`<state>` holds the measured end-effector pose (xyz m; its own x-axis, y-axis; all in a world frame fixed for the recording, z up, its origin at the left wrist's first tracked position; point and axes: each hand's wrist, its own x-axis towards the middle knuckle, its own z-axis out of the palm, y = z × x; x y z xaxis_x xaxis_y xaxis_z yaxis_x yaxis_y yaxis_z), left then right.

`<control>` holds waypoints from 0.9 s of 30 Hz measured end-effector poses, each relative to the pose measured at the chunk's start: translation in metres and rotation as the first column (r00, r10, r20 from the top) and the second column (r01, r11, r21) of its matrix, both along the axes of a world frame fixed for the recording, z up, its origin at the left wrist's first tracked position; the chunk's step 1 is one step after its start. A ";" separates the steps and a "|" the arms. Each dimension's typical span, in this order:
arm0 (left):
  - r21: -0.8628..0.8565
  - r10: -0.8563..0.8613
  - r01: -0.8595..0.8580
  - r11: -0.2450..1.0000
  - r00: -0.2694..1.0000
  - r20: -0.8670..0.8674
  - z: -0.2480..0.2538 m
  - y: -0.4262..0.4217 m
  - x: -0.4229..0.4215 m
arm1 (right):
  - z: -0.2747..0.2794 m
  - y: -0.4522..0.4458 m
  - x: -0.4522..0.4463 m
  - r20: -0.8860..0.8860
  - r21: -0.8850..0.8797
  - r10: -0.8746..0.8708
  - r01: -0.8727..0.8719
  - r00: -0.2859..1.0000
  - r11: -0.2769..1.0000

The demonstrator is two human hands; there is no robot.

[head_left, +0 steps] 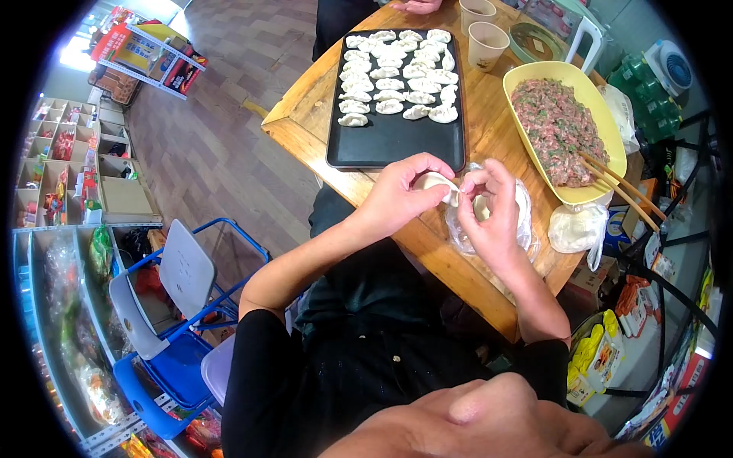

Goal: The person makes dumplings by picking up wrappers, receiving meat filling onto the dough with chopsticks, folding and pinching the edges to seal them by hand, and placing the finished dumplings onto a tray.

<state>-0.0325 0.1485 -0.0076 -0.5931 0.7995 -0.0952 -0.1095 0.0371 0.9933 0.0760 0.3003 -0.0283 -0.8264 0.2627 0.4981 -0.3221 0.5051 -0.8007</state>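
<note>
My left hand (398, 192) is closed around a pale, folded dumpling (432, 182), held above the table edge in front of me. Fingertips of my right hand (492, 210) pinch the dumpling's right end. Under my right hand, a clear plastic bag with round dough wrappers (523, 210) lies on the table, partly covered by the hand. Just beyond my left hand is a black tray (382, 149) with rows of shaped dumplings (389, 84); its near strip is bare. To the right stands a yellow bowl (622, 164) of minced meat filling (557, 126), with chopsticks (626, 191) resting in it.
Paper cups (487, 47) stand behind the tray, near another person's hand (418, 6). A white plastic bag (578, 227) sits at the wooden table's (305, 91) right edge. Blue folding chairs (179, 366) and goods shelves (69, 244) are on my left.
</note>
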 end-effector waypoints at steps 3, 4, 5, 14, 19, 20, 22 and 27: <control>0.077 0.020 -0.034 0.996 0.986 0.167 -0.012 0.000 -0.001 | 0.003 -0.002 0.000 0.015 -0.069 0.013 -0.012 1.000 0.998; 0.107 0.016 -0.039 0.993 0.978 0.208 -0.013 0.000 -0.001 | 0.003 -0.002 0.000 0.017 -0.068 0.016 -0.014 1.000 0.998; 0.108 0.018 -0.042 0.993 0.977 0.210 -0.015 0.001 -0.001 | 0.001 -0.003 0.000 0.008 -0.085 0.055 -0.054 0.998 0.995; 0.046 0.029 -0.028 0.999 0.999 -0.038 -0.004 0.005 0.004 | -0.002 -0.005 0.000 -0.043 -0.055 0.048 -0.050 0.998 0.997; 0.026 -0.004 0.009 1.000 0.980 -0.200 0.001 0.001 0.002 | -0.002 -0.004 -0.002 -0.012 -0.093 0.026 -0.027 1.000 0.995; 0.026 -0.003 0.009 1.000 0.980 -0.199 -0.001 0.001 0.003 | -0.002 -0.003 -0.002 -0.003 -0.087 0.030 -0.031 1.000 0.996; 0.149 -0.002 -0.020 0.989 0.989 0.146 -0.008 0.000 0.006 | -0.002 -0.001 -0.002 0.007 -0.081 0.035 -0.035 0.999 0.996; 0.190 0.028 -0.067 0.979 0.979 0.200 -0.022 0.001 0.001 | 0.001 -0.001 -0.001 0.055 -0.125 0.086 -0.079 0.995 0.989</control>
